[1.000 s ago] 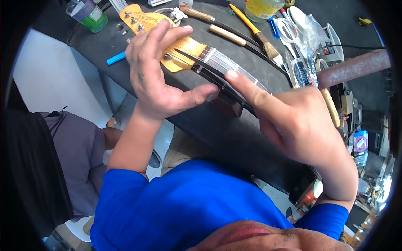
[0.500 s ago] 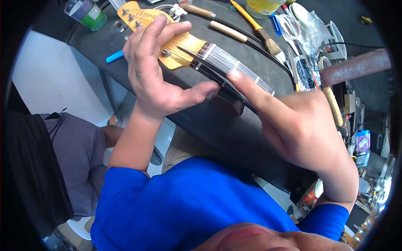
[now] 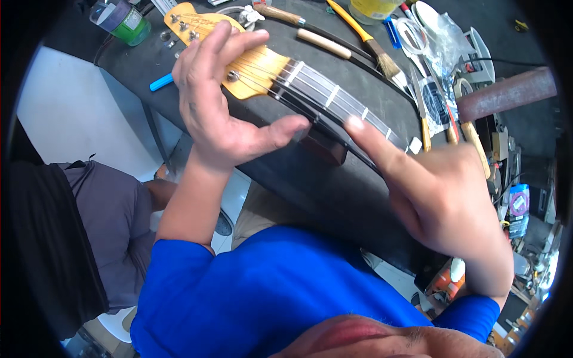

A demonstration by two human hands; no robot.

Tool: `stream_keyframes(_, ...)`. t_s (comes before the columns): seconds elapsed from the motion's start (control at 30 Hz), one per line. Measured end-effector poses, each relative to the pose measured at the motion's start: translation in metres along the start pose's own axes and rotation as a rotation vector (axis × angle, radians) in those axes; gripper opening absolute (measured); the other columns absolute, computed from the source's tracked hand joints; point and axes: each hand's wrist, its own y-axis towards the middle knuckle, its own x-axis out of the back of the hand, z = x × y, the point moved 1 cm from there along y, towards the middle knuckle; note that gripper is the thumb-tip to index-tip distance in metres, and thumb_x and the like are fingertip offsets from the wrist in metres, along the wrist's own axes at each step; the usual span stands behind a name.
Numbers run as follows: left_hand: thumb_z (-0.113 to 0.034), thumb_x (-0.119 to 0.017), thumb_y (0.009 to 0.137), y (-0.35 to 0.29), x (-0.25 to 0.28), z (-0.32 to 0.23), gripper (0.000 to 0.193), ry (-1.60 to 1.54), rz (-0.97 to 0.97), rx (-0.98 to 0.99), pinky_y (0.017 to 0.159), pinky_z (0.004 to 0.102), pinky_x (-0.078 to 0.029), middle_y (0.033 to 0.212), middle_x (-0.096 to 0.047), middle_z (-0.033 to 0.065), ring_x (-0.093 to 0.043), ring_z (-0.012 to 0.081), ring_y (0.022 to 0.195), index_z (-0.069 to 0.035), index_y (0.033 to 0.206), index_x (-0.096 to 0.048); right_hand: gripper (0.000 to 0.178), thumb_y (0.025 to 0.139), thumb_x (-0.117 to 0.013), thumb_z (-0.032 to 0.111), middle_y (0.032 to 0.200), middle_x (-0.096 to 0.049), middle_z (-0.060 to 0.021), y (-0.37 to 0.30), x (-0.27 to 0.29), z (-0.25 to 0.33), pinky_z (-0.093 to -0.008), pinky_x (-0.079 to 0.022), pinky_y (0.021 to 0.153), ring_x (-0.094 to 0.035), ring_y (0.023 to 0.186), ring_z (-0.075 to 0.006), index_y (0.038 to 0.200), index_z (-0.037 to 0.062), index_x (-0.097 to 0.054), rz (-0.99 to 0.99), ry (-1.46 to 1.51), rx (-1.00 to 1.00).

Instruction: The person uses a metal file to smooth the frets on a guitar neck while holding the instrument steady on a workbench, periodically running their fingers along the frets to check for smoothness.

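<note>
A guitar neck point(image 3: 346, 104) with a dark fretboard and pale frets lies over the dark bench, its yellow wooden headstock point(image 3: 256, 62) at the upper left. Strings run from the tuning pegs toward the nut. My left hand point(image 3: 209, 101) rests over the headstock, fingers stretched out and thumb spread apart beside the neck's near edge. A thin dark rod-like tool point(image 3: 325, 113), perhaps a slim file, lies lengthwise along the fretboard. My right hand point(image 3: 430, 185) holds it, index finger laid along its top and the other fingers curled beneath, mostly hidden.
A dark block point(image 3: 325, 149) sits under the neck. Beyond lie a brush point(image 3: 379, 56), wooden-handled tools point(image 3: 322, 43), a blue pen point(image 3: 161, 82) and a green-labelled bottle point(image 3: 128, 27). A rusty cylindrical bar point(image 3: 507, 95) juts in at right. Another person point(image 3: 113, 221) is at left.
My right hand has slid right and slightly down along the neck, drawing the thin tool back from the headstock. My left hand has hardly moved.
</note>
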Motion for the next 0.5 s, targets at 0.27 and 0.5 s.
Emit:
stream_keyframes(0.27,-0.069,-0.096,0.087,0.003,0.001,0.001,0.133,-0.014,-0.017,-0.002,0.127,0.0499,-0.046,0.144,-0.075,0.027,-0.067,0.0366,0.142,0.011,0.171,-0.031,0.09,0.084,-0.077,-0.002,0.063,-0.058,-0.0058,-0.005,0.0,-0.004,-0.0446,-0.05,0.055,-0.064,0.054,-0.0283,0.171,0.0165,-0.06,0.008,0.051,-0.016)
stream_keyframes(0.5,-0.068,-0.096,0.087,-0.002,0.0,0.003,0.132,0.0,-0.011,-0.003,0.127,0.0504,-0.046,0.144,-0.074,0.0286,-0.066,0.0376,0.142,0.01,0.172,-0.031,0.089,0.083,-0.077,-0.003,0.062,-0.058,-0.0061,-0.002,-0.005,-0.002,-0.0444,-0.049,0.055,-0.062,0.053,-0.0287,0.169,0.0159,-0.062,-0.024,0.045,0.023)
